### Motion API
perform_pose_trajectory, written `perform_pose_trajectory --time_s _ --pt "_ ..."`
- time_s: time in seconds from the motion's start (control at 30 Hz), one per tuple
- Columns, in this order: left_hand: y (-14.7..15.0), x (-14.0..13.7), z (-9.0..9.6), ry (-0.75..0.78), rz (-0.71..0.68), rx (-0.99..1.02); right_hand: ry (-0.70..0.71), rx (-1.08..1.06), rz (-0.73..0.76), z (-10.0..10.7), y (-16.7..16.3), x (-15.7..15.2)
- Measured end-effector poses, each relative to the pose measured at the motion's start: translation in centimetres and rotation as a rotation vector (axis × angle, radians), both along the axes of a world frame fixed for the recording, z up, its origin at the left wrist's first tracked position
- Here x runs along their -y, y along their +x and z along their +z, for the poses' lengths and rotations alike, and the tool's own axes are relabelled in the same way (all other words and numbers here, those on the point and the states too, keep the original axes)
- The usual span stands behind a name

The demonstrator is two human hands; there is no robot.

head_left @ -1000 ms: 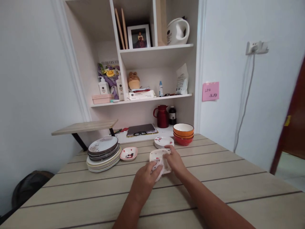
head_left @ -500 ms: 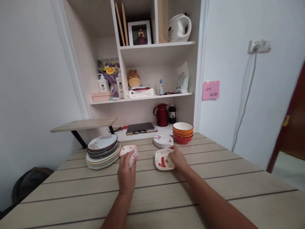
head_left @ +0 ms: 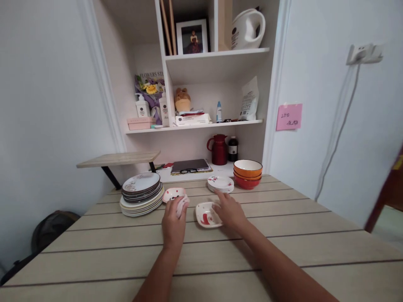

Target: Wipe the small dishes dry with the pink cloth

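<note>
My left hand (head_left: pixel 174 222) is closed around a bunched pale pink cloth (head_left: pixel 182 204). Just beyond it lies a small white dish with red dots (head_left: pixel 174 193), its near part hidden by the hand and cloth. My right hand (head_left: pixel 231 212) is at the right side of a squarish white dish with a red pattern (head_left: pixel 204 214). Its fingers are apart, with the index finger stretched forward and the thumb side over the dish's rim. Whether the fingertips still touch the dish I cannot tell. This dish sits on the wooden table (head_left: pixel 201 260).
A tall stack of plates (head_left: pixel 141 186) stands on the left, near a small raised wooden shelf (head_left: pixel 119 159). Small flowered plates (head_left: pixel 220 183) are stacked at the back, beside stacked orange and red bowls (head_left: pixel 247 174). Behind are a red jug (head_left: pixel 219 150) and a laptop-like dark slab (head_left: pixel 189 165).
The squarish dish has shifted left, closer to my left hand. My right hand has come along with it, and its fingers have loosened from the rim. The view has turned slightly.
</note>
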State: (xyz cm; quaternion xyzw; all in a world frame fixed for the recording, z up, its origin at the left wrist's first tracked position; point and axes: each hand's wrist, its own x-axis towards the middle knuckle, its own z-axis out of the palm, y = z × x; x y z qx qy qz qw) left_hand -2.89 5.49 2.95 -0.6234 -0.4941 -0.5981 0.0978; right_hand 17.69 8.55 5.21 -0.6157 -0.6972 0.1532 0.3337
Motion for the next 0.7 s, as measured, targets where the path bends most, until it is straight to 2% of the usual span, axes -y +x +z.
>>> perform_pose_trajectory --time_s 0.07,0.13,0.17,0.27,0.33,0.4,0.57,0.63,0.7 --pt "0.0 0.0 0.1 -0.008 0.003 0.031 0.135 0.046 0.157 0.8 0.1 0.8" --pt "0.0 0.1 0.1 -0.012 0.002 0.049 0.157 0.122 0.428 1.2 -0.2 1.6" --pt "0.0 0.2 0.1 -0.013 0.003 0.057 0.164 0.181 0.484 1.2 -0.5 1.9" --pt "-0.1 0.1 0.0 -0.027 0.0 0.084 0.154 0.336 0.508 0.6 -1.5 2.4" --pt "-0.2 -0.1 -0.2 -0.045 -0.019 0.11 0.144 0.294 0.461 0.2 -1.9 2.2" --pt "-0.2 -0.3 -0.4 -0.048 -0.057 0.148 0.122 0.093 0.409 0.0 -1.9 1.8" --pt "-0.2 -0.2 -0.2 0.043 -0.094 0.151 -0.069 -0.681 0.392 0.2 -0.9 0.9" --pt "0.0 0.1 0.0 0.07 -0.097 0.08 -0.129 -0.831 0.392 0.3 -0.9 1.0" --pt "0.4 0.4 0.1 0.08 -0.114 -0.008 -0.166 -0.892 0.427 0.4 -1.3 1.4"
